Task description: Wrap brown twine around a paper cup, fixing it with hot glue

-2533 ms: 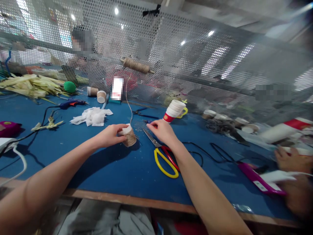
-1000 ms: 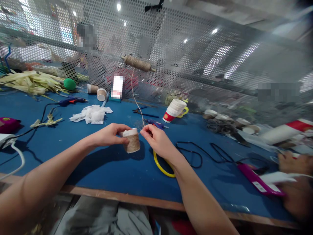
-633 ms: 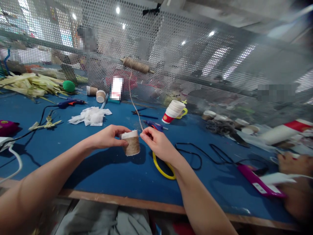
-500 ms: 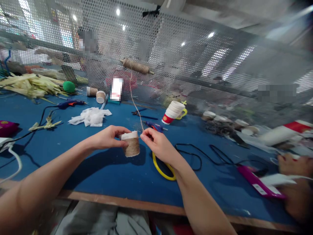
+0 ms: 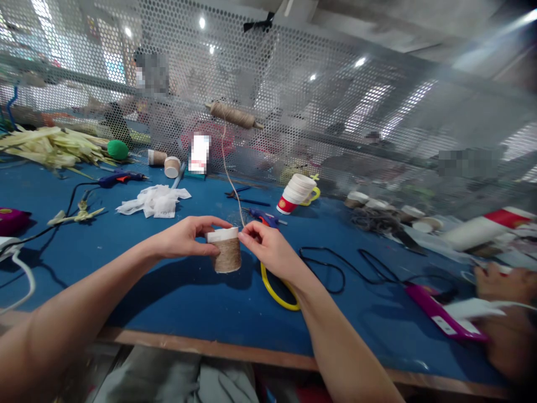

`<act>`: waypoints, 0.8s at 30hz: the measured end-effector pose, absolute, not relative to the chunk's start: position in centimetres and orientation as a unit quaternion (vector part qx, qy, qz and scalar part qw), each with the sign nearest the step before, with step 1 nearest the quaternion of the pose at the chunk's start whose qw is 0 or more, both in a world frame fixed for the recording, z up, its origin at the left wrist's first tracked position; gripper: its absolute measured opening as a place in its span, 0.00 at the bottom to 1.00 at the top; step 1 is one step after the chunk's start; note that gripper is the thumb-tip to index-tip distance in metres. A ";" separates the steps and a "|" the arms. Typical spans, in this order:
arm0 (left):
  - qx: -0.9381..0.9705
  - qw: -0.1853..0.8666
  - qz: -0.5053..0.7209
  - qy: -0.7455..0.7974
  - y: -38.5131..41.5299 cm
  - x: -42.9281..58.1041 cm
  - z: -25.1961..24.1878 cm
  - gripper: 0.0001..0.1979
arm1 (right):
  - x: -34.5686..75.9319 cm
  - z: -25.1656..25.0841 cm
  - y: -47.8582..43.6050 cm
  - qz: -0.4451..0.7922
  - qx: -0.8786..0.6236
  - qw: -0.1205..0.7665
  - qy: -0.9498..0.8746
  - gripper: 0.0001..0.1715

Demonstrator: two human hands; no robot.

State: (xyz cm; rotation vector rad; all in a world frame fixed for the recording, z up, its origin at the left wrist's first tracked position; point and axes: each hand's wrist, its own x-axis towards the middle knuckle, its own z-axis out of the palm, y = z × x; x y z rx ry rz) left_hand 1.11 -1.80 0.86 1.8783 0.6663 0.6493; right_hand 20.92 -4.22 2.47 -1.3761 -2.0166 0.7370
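Observation:
Held above the blue table, a paper cup (image 5: 227, 254) is wrapped in brown twine over most of its side, with a white band bare along its upper edge. My left hand (image 5: 184, 238) is closed on it from the left, thumb in front and fingers behind the rim. My right hand (image 5: 264, 243) pinches the twine (image 5: 232, 184) at the cup's right edge. From there the strand runs up to a twine spool (image 5: 233, 115) on a rod at the mesh screen. Behind my right hand lies a glue gun (image 5: 262, 217), partly hidden.
Yellow-handled scissors (image 5: 274, 294) lie under my right wrist. White scraps (image 5: 155, 201), another glue gun (image 5: 123, 177) and wrapped cups (image 5: 172, 167) are left; stacked paper cups (image 5: 297, 193) stand beyond. Another person's hand (image 5: 503, 282) is at far right, near a purple power strip (image 5: 444, 313).
The cup has turned slightly in my left hand and sits a little lower, showing more of its wrapped side. My right hand has shifted slightly left, closer against the cup's edge.

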 end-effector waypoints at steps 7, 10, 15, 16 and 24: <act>0.776 0.496 0.282 0.270 -1.8 1.1 0.9 0.25 | 20.8 1.7 -4.0 0.406 -0.499 0.322 -0.695 0.15; 0.776 0.492 0.288 0.269 -1.7 1.1 0.8 0.25 | 20.7 1.4 -3.9 0.490 -0.493 0.288 -0.659 0.19; 0.802 0.448 0.282 0.276 -1.5 1.0 0.6 0.20 | 20.3 0.7 -3.6 0.478 -0.499 0.299 -0.658 0.21; 0.808 0.438 0.278 0.279 -1.5 1.0 0.6 0.19 | 20.1 0.6 -3.5 0.449 -0.503 0.306 -0.672 0.21; 0.790 0.445 0.263 0.329 -1.4 1.6 -0.1 0.13 | 18.9 -0.3 -3.4 0.288 -0.516 0.271 -0.760 0.18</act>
